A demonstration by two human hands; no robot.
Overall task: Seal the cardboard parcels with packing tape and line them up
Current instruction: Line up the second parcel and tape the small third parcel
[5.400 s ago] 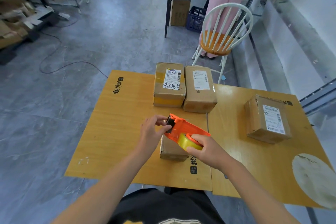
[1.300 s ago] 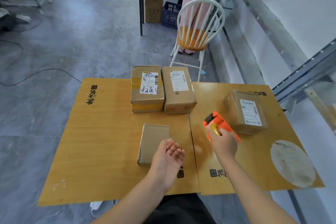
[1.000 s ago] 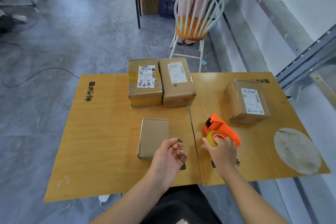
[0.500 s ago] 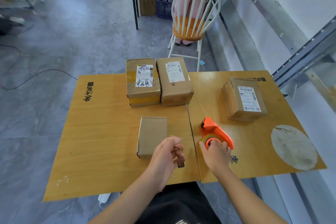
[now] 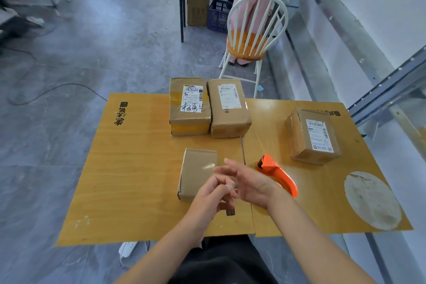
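Unlabelled parcel (image 5: 197,168) lies flat at the centre of the tabletop (image 5: 138,168), its near right corner covered by the left hand (image 5: 213,193). Left grip: fingers curled and blurred; cannot tell whether it holds anything. Right hand (image 5: 251,182) is alongside, grip wide, fingers straight, holding nothing. Orange tape dispenser (image 5: 275,172) rests on the tabletop just behind it. Handwritten-label parcel (image 5: 190,108) and printed-label parcel (image 5: 228,108) stand side by side at the far edge. Fourth parcel (image 5: 313,136) sits well apart, right.

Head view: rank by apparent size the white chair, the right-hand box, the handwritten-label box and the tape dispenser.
1. Chair.
2. Right-hand box and handwritten-label box: they look alike, so no ranking.
3. Tape dispenser, partly hidden by the right hand.
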